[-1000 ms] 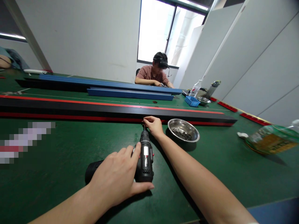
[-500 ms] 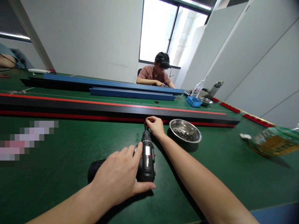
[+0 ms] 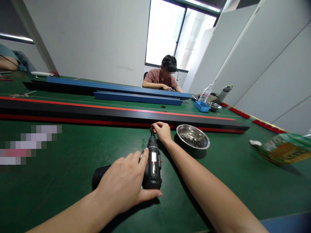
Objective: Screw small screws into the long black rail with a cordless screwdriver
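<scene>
A black cordless drill (image 3: 153, 174) lies on its side on the green tabletop (image 3: 73, 181), its chuck toward the long black beam with red edges (image 3: 102, 111). My left hand (image 3: 122, 181) is wrapped over the drill's grip, with the thumb behind the motor housing. At the drill's tip, close to the beam's near side, the fingers of my right hand (image 3: 162, 132) are pinched together. What they pinch is too small to make out. Just right of that hand stands a steel bowl (image 3: 206, 142) with many small dark screws (image 3: 191, 141) in it.
Blue long profiles (image 3: 138, 98) lie beyond the beam. Past its right end are a blue plastic basket (image 3: 202, 106), another metal bowl (image 3: 214, 106) and bottles. A green-and-yellow plastic container (image 3: 286, 147) stands at right. A person (image 3: 155, 77) sits across the table.
Almost nothing differs. My right fingers have shifted very slightly at the drill's tip, and the view has moved a little. My left hand keeps its hold on the drill.
</scene>
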`<state>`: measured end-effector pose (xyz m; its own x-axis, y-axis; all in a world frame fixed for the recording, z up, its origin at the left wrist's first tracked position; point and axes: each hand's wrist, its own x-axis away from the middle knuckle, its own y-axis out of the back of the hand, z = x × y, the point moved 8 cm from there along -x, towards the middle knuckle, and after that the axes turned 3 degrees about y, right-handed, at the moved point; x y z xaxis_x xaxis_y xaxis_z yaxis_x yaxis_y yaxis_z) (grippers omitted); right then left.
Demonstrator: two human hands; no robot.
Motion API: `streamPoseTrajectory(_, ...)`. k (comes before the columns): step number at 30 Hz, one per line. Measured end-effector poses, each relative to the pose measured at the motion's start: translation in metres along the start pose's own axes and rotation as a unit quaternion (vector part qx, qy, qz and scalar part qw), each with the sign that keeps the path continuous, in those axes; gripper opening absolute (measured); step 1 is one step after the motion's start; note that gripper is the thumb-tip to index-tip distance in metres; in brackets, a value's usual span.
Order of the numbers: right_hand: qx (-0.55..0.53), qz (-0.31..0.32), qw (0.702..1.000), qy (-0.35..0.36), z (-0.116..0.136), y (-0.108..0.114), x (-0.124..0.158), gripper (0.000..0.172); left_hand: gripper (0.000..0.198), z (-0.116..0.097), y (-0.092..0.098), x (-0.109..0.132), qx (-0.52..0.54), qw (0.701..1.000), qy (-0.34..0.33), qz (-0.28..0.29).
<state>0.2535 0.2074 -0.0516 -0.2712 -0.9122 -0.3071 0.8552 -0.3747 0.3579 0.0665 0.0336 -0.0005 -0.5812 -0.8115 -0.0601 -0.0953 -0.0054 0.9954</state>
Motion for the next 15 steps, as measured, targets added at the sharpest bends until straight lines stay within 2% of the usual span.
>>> streamPoseTrajectory(8,-0.099,-0.010,0.995,-0.023,-0.004,-0.003,0.000,0.027,0.110,0.000,0.001,0.000,0.000,1.000,-0.003,-0.004)
streamPoseTrajectory(15,-0.117,-0.066,0.990,-0.028,0.003,0.009,0.007,0.029,0.110,-0.001,0.001,0.001,-0.002,1.000,-0.003,-0.005)
